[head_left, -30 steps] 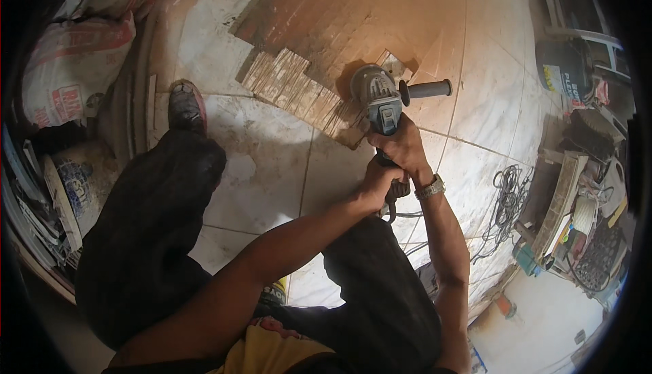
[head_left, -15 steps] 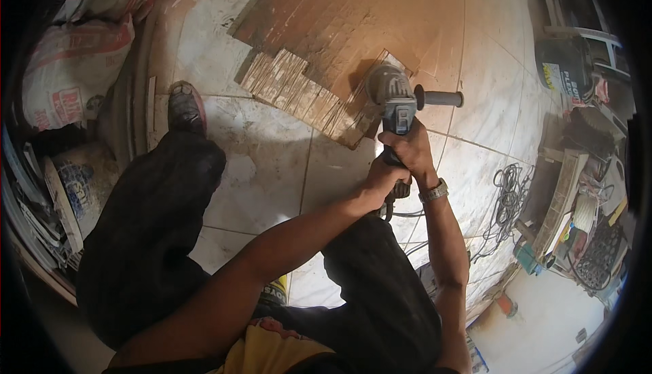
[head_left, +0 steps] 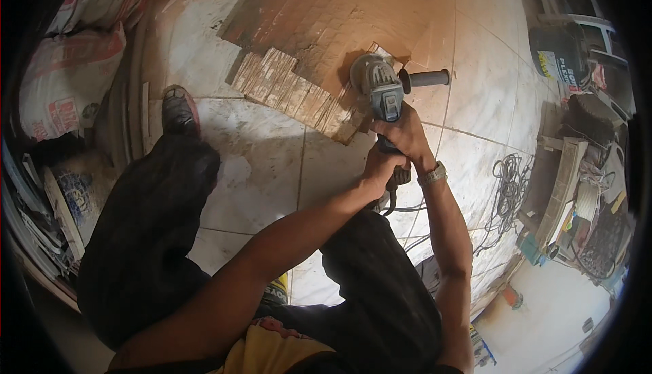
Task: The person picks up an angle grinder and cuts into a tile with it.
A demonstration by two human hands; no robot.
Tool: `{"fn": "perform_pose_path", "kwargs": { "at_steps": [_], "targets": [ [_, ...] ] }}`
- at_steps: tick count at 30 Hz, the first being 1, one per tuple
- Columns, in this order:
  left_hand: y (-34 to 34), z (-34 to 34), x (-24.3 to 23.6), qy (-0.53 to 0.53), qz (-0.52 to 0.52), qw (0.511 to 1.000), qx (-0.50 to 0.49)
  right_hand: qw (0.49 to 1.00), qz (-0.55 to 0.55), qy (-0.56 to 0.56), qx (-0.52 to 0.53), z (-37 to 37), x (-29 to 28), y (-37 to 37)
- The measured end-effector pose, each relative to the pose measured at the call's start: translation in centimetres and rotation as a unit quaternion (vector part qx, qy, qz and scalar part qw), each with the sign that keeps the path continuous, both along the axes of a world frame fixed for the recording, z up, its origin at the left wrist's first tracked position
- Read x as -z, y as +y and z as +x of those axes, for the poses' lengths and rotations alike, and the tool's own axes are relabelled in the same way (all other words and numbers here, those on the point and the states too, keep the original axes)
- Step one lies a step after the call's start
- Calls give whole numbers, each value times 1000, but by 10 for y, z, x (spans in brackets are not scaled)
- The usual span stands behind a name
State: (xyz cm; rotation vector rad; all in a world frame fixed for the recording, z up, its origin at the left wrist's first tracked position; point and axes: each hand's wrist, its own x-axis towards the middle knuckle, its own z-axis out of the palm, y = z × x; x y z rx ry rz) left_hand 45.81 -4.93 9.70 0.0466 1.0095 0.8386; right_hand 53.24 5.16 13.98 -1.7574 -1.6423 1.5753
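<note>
An angle grinder [head_left: 388, 101] with a side handle [head_left: 429, 78] points away from me, its round guard over the right end of a ridged, dusty slab [head_left: 288, 94]. My right hand [head_left: 406, 131], with a watch on its wrist, is wrapped round the grinder's body. Just behind it, my left hand [head_left: 382, 169] grips the rear part, near where the cord comes out. The cutting or grinding disc is hidden under the guard. The slab has a stepped outline and lies on white floor tiles, partly coated in reddish-brown dust.
My shoe [head_left: 180, 110] stands left of the slab. Filled sacks [head_left: 71, 78] and long boards line the left. Coiled cable [head_left: 504, 194] lies on the right tiles, with a black bucket [head_left: 560, 55] and piled clutter beyond. Reddish dust [head_left: 367, 7] covers the far floor.
The grinder and both hands have shifted slightly left over the slab. The whole view has also moved a little. Both hands keep their grip.
</note>
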Motion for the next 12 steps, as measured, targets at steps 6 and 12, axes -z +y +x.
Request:
{"fn": "perform_pose_path", "kwargs": {
  "at_steps": [6, 12],
  "targets": [
    [19, 3, -4, -26, -9, 1000, 3, 1000, 2, -1, 3, 9, 6, 15],
    [3, 4, 9, -33, 3, 999, 9, 998, -1, -16, -60, -1, -4, 9]
  ]
}}
